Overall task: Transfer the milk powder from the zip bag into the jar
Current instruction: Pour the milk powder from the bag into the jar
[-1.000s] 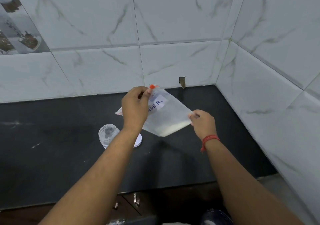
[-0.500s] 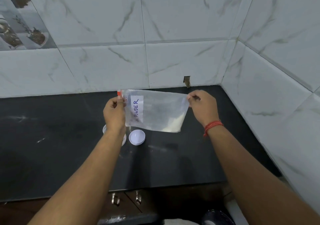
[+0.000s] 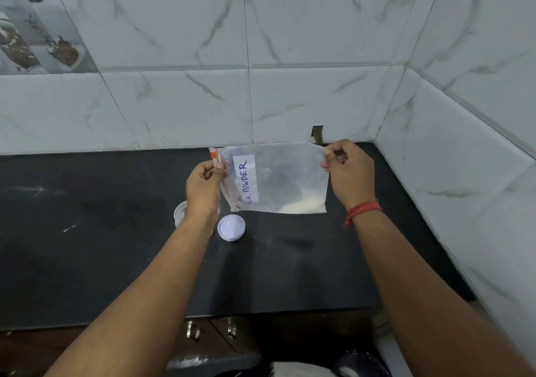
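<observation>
While the left hand (image 3: 203,186) pinches the zip end of the zip bag (image 3: 278,179) at mid-frame and the right hand (image 3: 349,173) pinches its far corner, tilt gently so the milk powder (image 3: 303,205) slides toward the jar (image 3: 180,213) at lower left.

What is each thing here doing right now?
zip bag: held up sideways, zip end on the left
milk powder: settled in the bag's lower right corner
jar: open, standing on the counter
lid: off, lying beside the jar
left hand: pinches the zip end
right hand: pinches the bag's bottom edge
</observation>
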